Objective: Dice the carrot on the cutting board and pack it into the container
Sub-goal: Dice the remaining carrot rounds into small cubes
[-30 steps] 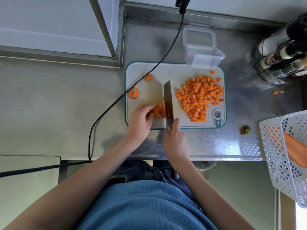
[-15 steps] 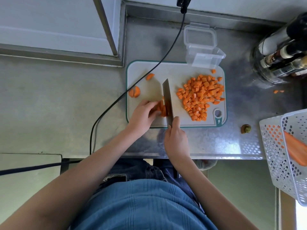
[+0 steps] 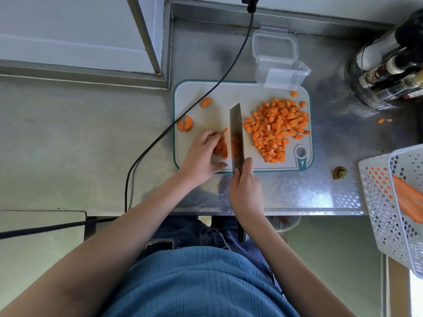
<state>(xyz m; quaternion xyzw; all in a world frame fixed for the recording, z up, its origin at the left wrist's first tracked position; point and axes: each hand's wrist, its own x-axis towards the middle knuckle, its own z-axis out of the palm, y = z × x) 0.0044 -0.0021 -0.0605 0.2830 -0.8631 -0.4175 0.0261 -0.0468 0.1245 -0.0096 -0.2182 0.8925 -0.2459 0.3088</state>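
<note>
A brushed steel tabletop [image 3: 91, 138] fills the scene, backed by a raised steel ledge and a pale wall panel. A black cable [image 3: 196, 104] runs from the top edge down across the left corner of the cutting board [image 3: 215, 92], a white board with a teal rim that lies near the tabletop's front edge. At the far right a white perforated basket [image 3: 384, 213] overhangs the edge with a long orange carrot piece inside, and dark bottles [image 3: 389, 72] stand at the upper right. A clear plastic container [image 3: 282, 75] rests against the board's far edge, its hinged lid [image 3: 274, 43] lying open behind it. A heap of diced carrot [image 3: 277, 129] covers the board's right half. The knife [image 3: 237, 136] stands between that heap and the carrot pieces [image 3: 221, 147] not yet diced, its blade pointing away from the person. The right hand [image 3: 246, 191] is wrapped around the knife handle, thumb laid along the blade's base. The left hand [image 3: 202, 154] curls its fingers over the carrot pieces just left of the blade, pinning them to the board. A few half-round carrot slices [image 3: 185, 125] lie near the board's left rim. A carrot stub [image 3: 340, 173] sits on the tabletop right of the board.
</note>
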